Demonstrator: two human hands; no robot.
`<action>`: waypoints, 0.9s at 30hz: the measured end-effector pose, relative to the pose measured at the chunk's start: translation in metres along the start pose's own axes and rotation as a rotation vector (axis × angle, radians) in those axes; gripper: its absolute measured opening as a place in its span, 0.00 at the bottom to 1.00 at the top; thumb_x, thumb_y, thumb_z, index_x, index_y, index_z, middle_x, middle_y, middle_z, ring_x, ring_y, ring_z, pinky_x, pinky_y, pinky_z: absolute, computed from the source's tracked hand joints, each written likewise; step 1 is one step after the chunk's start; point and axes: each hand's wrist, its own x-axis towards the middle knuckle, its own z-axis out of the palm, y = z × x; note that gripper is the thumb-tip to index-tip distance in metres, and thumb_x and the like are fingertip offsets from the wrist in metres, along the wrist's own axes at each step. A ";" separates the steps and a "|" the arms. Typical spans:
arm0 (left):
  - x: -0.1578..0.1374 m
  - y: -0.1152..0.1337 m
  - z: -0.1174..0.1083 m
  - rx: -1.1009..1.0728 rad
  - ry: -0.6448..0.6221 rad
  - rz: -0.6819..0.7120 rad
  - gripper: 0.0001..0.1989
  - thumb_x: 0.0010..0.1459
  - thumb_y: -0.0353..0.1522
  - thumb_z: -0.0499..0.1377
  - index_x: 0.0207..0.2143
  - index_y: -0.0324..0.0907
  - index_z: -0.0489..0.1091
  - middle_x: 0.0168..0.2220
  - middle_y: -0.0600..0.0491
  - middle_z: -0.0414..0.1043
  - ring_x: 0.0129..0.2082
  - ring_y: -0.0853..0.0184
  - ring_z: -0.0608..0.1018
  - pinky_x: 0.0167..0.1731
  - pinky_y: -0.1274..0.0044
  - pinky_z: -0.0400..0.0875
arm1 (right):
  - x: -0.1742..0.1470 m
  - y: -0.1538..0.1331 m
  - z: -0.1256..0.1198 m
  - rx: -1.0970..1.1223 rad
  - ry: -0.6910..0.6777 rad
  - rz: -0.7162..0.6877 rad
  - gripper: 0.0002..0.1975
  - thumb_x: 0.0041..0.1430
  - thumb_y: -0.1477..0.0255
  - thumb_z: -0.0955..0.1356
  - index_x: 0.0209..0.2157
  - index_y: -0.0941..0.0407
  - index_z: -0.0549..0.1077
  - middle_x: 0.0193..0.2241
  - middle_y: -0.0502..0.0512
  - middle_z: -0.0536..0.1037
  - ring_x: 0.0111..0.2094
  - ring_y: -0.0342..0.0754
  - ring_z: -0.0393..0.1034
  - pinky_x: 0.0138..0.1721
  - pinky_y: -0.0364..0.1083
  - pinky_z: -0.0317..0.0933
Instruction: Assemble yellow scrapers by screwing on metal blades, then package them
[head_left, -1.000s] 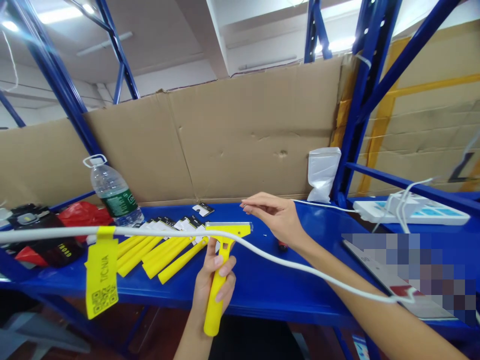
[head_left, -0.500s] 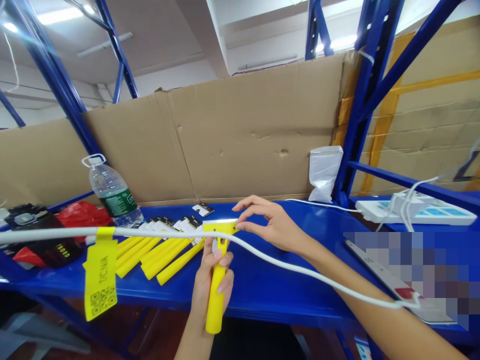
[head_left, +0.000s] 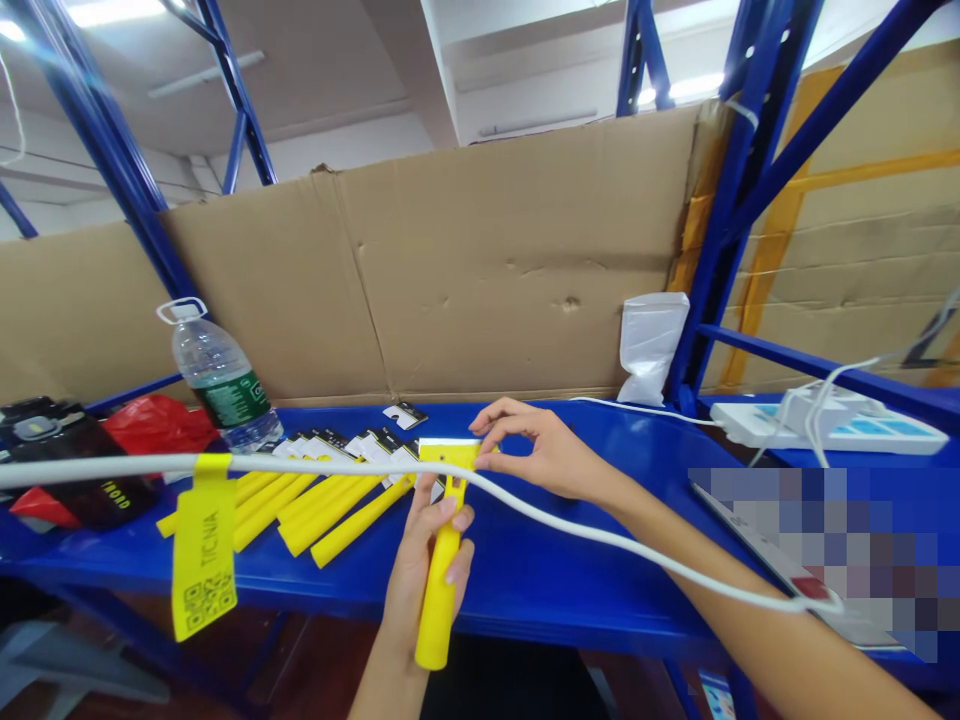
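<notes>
My left hand (head_left: 415,550) is wrapped round the handle of a yellow scraper (head_left: 435,625), which stands nearly upright with its wide head at the top. A pale strip runs along the upper edge of that head. At the head's right end, my right hand (head_left: 547,450) pinches with thumb and fingers; the fingertips partly cover that corner. Several more yellow scrapers (head_left: 349,535) lie side by side to the left, with black-and-white cards at their far ends. One loose card (head_left: 406,414) rests farther back on the blue shelf (head_left: 540,590).
A white cable (head_left: 592,537) with a yellow tag (head_left: 204,550) crosses in front of my hands. A water bottle (head_left: 225,380), red bag (head_left: 161,428) and black flask (head_left: 82,490) stand left. At right are a power strip (head_left: 885,435) and a partly blurred flat device (head_left: 757,545).
Both hands and the scraper have shifted slightly right. The right fingers have closed in more over the end of the scraper's head.
</notes>
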 end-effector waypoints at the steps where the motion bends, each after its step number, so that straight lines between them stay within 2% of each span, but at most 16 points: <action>1: 0.000 0.000 0.001 0.000 0.009 -0.003 0.33 0.63 0.23 0.69 0.66 0.56 0.67 0.57 0.50 0.74 0.31 0.77 0.77 0.14 0.93 0.62 | 0.000 0.001 0.000 0.023 -0.006 0.024 0.14 0.62 0.55 0.82 0.35 0.50 0.88 0.51 0.57 0.84 0.52 0.55 0.81 0.56 0.56 0.71; 9: -0.001 0.002 0.006 0.022 0.026 -0.018 0.39 0.61 0.22 0.69 0.70 0.58 0.66 0.62 0.47 0.74 0.29 0.78 0.75 0.13 0.93 0.61 | 0.002 0.012 0.006 0.271 0.004 0.195 0.20 0.50 0.53 0.86 0.32 0.53 0.86 0.43 0.55 0.86 0.39 0.48 0.79 0.45 0.50 0.73; 12: 0.000 0.001 0.006 0.025 0.034 -0.028 0.40 0.61 0.22 0.69 0.71 0.58 0.65 0.63 0.46 0.74 0.29 0.77 0.75 0.14 0.91 0.65 | 0.003 0.015 0.005 0.352 -0.019 0.288 0.23 0.46 0.56 0.88 0.37 0.53 0.84 0.40 0.53 0.87 0.38 0.48 0.80 0.44 0.49 0.74; 15: 0.001 0.000 0.005 0.024 0.043 -0.027 0.41 0.61 0.22 0.69 0.72 0.59 0.64 0.62 0.46 0.74 0.29 0.76 0.76 0.15 0.90 0.67 | 0.003 0.016 0.005 0.406 -0.028 0.361 0.29 0.42 0.60 0.89 0.43 0.52 0.83 0.41 0.51 0.87 0.41 0.48 0.82 0.47 0.48 0.75; 21: 0.002 0.001 0.004 0.022 0.032 -0.031 0.41 0.62 0.22 0.68 0.73 0.58 0.63 0.63 0.45 0.73 0.30 0.76 0.76 0.14 0.91 0.65 | 0.001 0.012 0.005 0.431 -0.064 0.410 0.24 0.47 0.59 0.88 0.41 0.53 0.83 0.40 0.51 0.88 0.40 0.47 0.83 0.49 0.48 0.74; 27: 0.002 -0.001 0.004 0.055 0.035 -0.025 0.36 0.60 0.24 0.71 0.67 0.55 0.68 0.60 0.47 0.74 0.30 0.77 0.76 0.15 0.90 0.65 | 0.001 0.008 0.005 0.479 -0.055 0.451 0.24 0.44 0.60 0.89 0.39 0.54 0.84 0.38 0.51 0.88 0.39 0.46 0.81 0.46 0.46 0.73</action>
